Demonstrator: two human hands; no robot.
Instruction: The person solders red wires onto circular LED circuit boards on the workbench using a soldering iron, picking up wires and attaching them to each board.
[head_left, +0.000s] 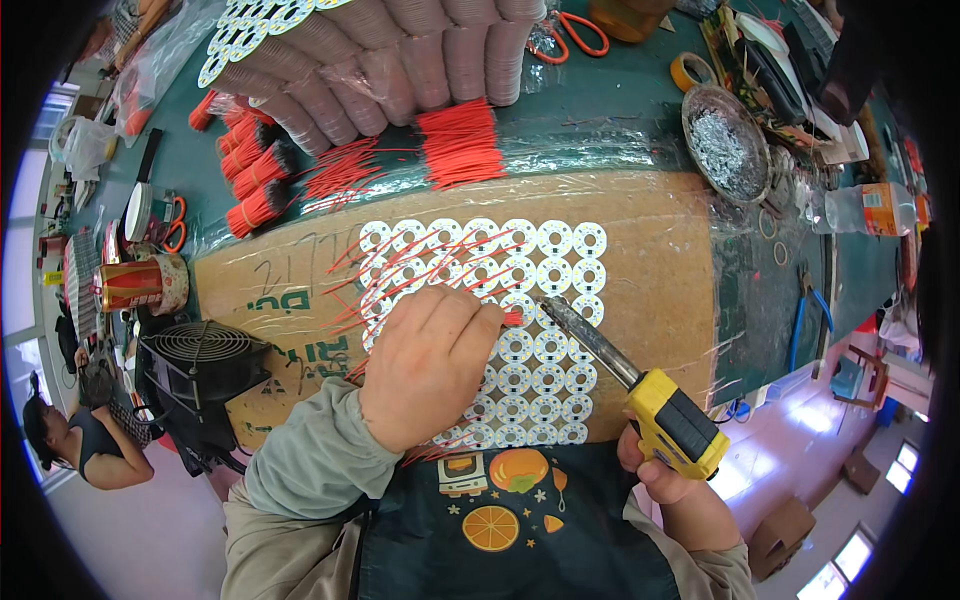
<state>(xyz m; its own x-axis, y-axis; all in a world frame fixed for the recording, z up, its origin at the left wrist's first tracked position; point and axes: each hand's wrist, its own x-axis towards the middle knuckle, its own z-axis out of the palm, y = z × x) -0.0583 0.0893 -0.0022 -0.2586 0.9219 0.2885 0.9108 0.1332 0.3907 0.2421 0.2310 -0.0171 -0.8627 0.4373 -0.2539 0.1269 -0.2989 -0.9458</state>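
Note:
My right hand (665,475) is wrapped round the yellow and black handle of a soldering iron (678,425). The iron's metal tip slants up and left to a round LED board in the middle of the sheet. Over the left part of the LED boards (553,348) lies my left hand (435,350), its fingers closed on a small bunch of red wires (513,318) whose ends poke out beside the iron's tip. Rows of these white ring-shaped boards form one panel, and red wires (410,270) lie slantwise across its upper left boards. My left hand hides part of the panel.
The panel lies on brown cardboard (650,225). Behind are stacked LED boards (400,60), loose red wires (460,145) and bundled wires (262,180). A metal bowl of silvery scraps (722,145) and blue pliers (808,315) are right; a black fan (205,355) stands left. A person (95,440) is far left.

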